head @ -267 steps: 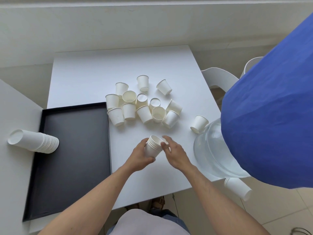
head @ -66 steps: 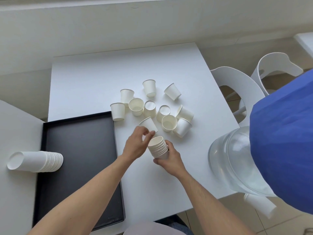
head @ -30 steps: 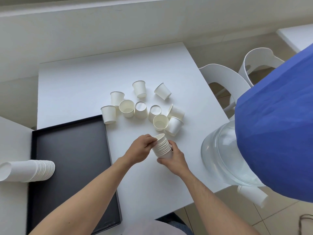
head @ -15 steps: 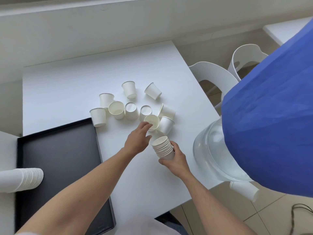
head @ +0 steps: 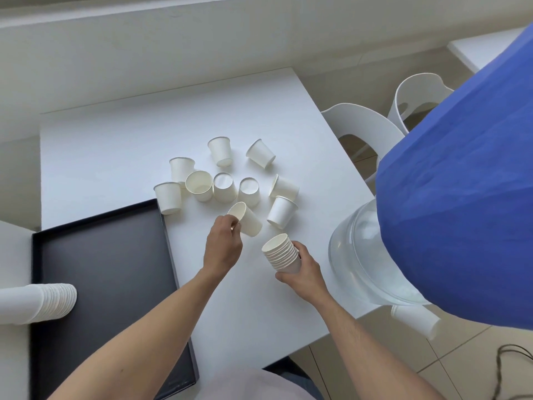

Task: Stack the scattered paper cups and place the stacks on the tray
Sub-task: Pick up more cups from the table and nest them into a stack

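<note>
On white table [head: 121, 145], centre: single cup [head: 246, 219], tilted, pinched at rim by left hand [head: 222, 246]. Growing stack [head: 281, 254] gripped near base by right hand [head: 302, 271], mouth angled toward it. Nine loose cups [head: 222, 187] just beyond. Finished stack [head: 37, 303] lies sideways at tray [head: 109, 284] left edge. Risk: skewed insertion jams or crushes rim; fingers trapped inside.

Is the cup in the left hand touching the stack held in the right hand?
Apart. The head view shows bare table between the single cup, pinched by the left hand, and the stack gripped by the right hand.
</note>
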Demonstrator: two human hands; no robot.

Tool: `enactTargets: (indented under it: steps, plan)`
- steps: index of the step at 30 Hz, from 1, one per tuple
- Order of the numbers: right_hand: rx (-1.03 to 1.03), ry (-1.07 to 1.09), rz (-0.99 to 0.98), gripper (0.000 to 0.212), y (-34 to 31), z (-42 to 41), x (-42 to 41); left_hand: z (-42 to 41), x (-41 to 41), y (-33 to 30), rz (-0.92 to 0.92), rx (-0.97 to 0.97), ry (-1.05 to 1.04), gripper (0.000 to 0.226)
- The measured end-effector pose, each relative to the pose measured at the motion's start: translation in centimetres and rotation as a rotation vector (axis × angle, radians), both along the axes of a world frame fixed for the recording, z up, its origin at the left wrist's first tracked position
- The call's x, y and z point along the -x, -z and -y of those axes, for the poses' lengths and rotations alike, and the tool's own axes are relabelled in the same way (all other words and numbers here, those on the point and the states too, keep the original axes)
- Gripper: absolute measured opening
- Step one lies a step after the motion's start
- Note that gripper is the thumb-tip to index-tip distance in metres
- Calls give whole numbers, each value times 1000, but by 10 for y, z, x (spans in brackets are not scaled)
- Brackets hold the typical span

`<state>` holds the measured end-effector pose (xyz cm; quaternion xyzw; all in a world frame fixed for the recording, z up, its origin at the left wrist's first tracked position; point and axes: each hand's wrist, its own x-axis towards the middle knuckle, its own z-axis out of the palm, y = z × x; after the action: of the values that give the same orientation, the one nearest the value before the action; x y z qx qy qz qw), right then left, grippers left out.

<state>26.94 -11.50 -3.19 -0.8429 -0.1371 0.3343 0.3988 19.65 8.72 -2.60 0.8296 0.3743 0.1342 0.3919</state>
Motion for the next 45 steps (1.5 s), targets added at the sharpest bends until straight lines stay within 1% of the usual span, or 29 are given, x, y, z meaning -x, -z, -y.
enactTargets:
  steps: [1,3,8,13,16,18,20,21,23,26,31,34,36,39,42,45]
  plan:
    - [3,-4,4,68,0,1,0,1,3,-3,54,47,-27,7]
    - [6,-11,11,69,-1,0,0,3,9,-7,124,132,-9,4]
    - [-14,-17,21,70,-6,-8,1,8,15,-12,154,262,165,7]
    - [-51,-7,-2,67,-12,-17,4,13,7,-11,110,252,353,5]
    - [-58,27,-18,67,-13,-15,2,16,1,-12,114,252,414,9]
    - [-55,45,-22,68,-12,-10,1,17,-6,-13,122,198,423,14]
    - [-49,64,-15,68,-10,-3,-1,17,-17,-13,117,129,362,17]
    - [-48,73,-14,68,-10,0,-2,17,-24,-13,95,95,327,17]
    - [-50,90,-18,68,-8,6,-3,17,-39,-12,-13,18,320,22]
    - [-52,108,-27,68,-6,14,-6,16,-67,-12,-215,-79,443,40]
    - [-59,124,-29,69,-2,30,-10,22,-105,-9,-343,-262,641,55]
    - [-54,130,-30,70,0,39,-12,24,-114,-2,-428,-321,719,61]
    - [-52,131,-28,71,2,42,-14,25,-114,1,-448,-332,726,59]
    - [-44,126,-31,69,3,43,-15,23,-108,5,-456,-300,684,52]
    - [-36,110,-37,66,3,40,-14,20,-94,11,-470,-186,596,40]
    - [-27,91,-36,64,4,37,-12,15,-80,14,-413,-38,453,27]
